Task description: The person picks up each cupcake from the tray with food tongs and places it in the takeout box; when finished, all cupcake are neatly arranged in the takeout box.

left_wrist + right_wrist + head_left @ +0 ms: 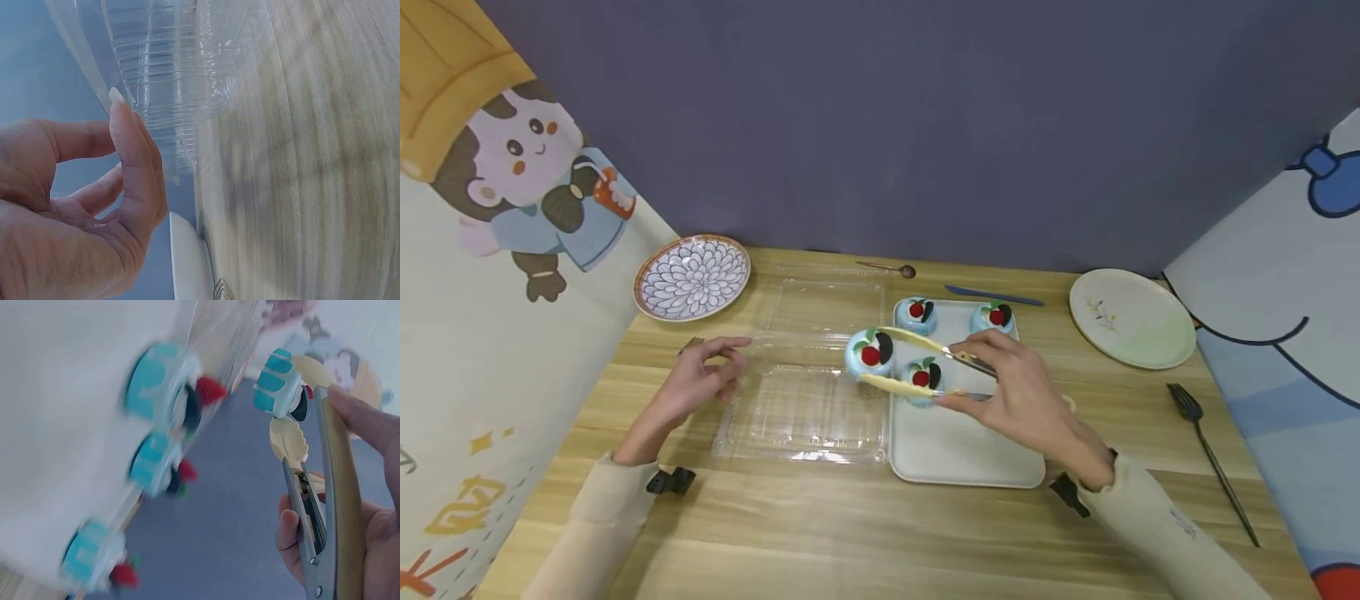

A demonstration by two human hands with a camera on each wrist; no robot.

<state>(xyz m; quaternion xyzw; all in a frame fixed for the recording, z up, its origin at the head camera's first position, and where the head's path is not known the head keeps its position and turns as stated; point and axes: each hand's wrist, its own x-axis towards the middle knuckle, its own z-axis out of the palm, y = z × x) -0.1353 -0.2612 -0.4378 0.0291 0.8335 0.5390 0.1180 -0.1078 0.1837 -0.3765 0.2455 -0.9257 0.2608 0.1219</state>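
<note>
My right hand [1026,396] grips a pair of metal tongs [344,506] with cream-coloured tips. Between the tips sits a small blue cake [859,360] topped with a red berry, a dark round biscuit and green leaves. It hangs over the right side of a clear plastic container [808,412], whose lid [827,304] lies folded back behind. Three similar cakes [916,315] stand on a white tray [966,450] beneath the tongs and right hand. At the container's left edge is my left hand [696,383], fingers loosely bent; in the left wrist view, its fingertip overlaps the clear rim.
A patterned plate [692,279] stands back left, with a fork [691,343] partly hidden near the left hand. Behind the tray lie a small spoon [906,271] and a blue knife [992,294]. To the right are a pale plate [1131,317] and a dark fork [1213,458].
</note>
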